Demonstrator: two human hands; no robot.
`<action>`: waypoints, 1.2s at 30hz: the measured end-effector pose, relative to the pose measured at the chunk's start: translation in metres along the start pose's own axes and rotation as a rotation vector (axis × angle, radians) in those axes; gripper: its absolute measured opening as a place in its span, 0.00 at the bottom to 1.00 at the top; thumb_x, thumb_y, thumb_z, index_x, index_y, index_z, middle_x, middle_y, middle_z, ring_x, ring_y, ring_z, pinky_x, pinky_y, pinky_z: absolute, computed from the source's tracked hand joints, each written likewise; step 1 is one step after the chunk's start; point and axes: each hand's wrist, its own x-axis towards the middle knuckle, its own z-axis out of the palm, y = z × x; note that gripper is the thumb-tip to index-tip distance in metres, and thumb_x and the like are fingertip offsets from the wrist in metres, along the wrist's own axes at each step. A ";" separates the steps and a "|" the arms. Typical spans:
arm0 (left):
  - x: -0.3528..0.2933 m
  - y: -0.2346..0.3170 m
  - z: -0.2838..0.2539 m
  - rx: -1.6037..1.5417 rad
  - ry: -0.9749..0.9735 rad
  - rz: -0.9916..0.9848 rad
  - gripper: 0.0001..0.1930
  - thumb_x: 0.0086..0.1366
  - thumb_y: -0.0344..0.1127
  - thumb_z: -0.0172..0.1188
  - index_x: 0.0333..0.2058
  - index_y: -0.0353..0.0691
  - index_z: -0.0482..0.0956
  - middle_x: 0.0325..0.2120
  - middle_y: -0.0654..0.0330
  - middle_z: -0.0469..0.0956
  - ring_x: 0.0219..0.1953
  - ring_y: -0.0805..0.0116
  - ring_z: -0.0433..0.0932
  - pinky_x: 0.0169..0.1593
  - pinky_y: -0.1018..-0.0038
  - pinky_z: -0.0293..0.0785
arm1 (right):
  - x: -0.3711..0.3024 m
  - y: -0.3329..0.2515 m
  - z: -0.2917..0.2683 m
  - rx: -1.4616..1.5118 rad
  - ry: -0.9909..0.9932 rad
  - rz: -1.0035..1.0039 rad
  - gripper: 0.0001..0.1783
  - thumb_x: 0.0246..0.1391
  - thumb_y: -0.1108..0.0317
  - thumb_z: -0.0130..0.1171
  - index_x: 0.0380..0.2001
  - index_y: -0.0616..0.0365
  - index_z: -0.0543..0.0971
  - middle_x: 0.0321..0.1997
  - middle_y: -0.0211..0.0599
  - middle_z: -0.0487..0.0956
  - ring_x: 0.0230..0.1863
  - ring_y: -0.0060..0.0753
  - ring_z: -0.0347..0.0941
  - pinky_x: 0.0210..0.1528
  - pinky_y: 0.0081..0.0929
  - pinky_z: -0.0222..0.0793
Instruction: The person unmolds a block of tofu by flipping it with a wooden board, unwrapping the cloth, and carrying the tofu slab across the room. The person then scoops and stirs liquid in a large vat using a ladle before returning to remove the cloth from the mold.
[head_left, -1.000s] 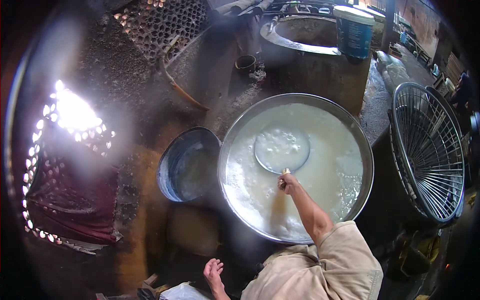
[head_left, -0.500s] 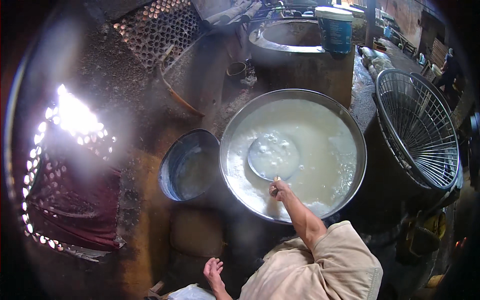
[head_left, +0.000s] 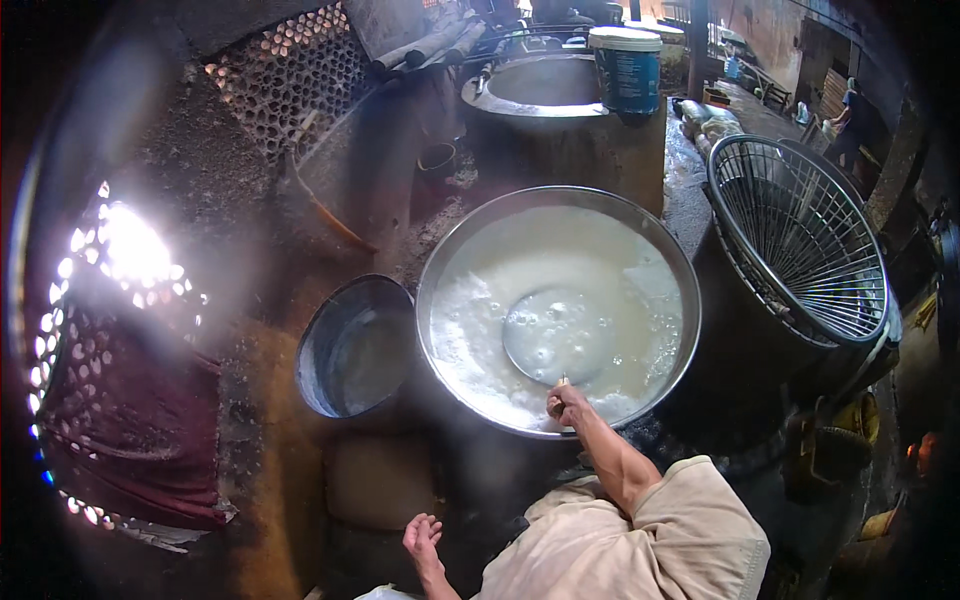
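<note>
A big round metal vat [head_left: 640, 235] holds cloudy, whitish liquid with foam along its left side. My right hand [head_left: 568, 404] is closed around the short handle of a wide round skimmer [head_left: 558, 335]. The skimmer's disc lies at the liquid's surface, with bubbles over it; whether it has holes is too hazy to tell. My right arm reaches over the vat's near rim. Lower and to the left, my left hand [head_left: 424, 535] hangs in the air with loosely bent fingers and nothing in it. A dark bucket [head_left: 352, 345] with some liquid stands just left of the vat.
A tall wire basket [head_left: 800, 240] rests at the right. Behind the vat is a round-mouthed stove or tank [head_left: 560, 140] with a blue lidded pail [head_left: 628, 75] on its edge. Dark red cloth [head_left: 130, 400] hangs at left. A person [head_left: 855, 120] is far off at right.
The skimmer has moved rightward and a little nearer inside the vat, with my right hand on it. More foam lies at the left side. The whole view has shifted slightly.
</note>
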 end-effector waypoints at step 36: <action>0.002 0.021 0.076 0.030 0.097 -0.034 0.15 0.58 0.41 0.49 0.40 0.38 0.69 0.33 0.58 0.73 0.33 0.69 0.73 0.35 0.74 0.67 | 0.095 -0.110 0.088 -0.156 -0.014 -0.123 0.07 0.44 0.77 0.41 0.17 0.54 0.62 0.06 0.27 0.57 0.05 0.22 0.55 0.08 0.21 0.57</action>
